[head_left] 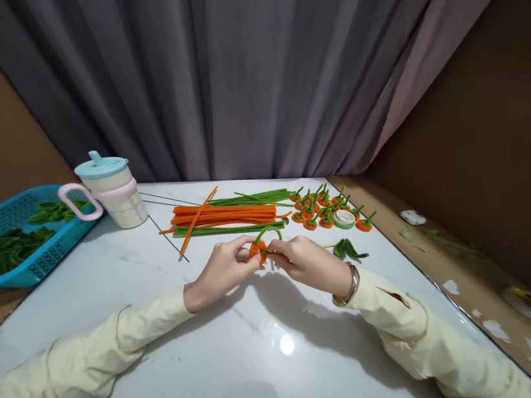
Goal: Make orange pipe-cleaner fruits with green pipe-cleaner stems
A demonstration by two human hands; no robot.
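Both hands, left hand [223, 268] and right hand [303, 262], pinch a small orange coil [258, 248] with a green stem [267, 230] just above the white table [218, 362]. Right behind sit loose orange pipe cleaners [223, 215], finished little carrots [326, 210], a tape roll [344, 218], and a lidded cup [112, 190] beside the blue basket [8, 220].

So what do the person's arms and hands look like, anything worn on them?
Both arms are covered to the wrist by loose, pale cream-yellow long sleeves. The left hand is bare, with no ring or band visible. The right hand is bare too, but a silver-coloured bracelet sits at its wrist, just ahead of the cuff. No gloves, no markings on the sleeves.
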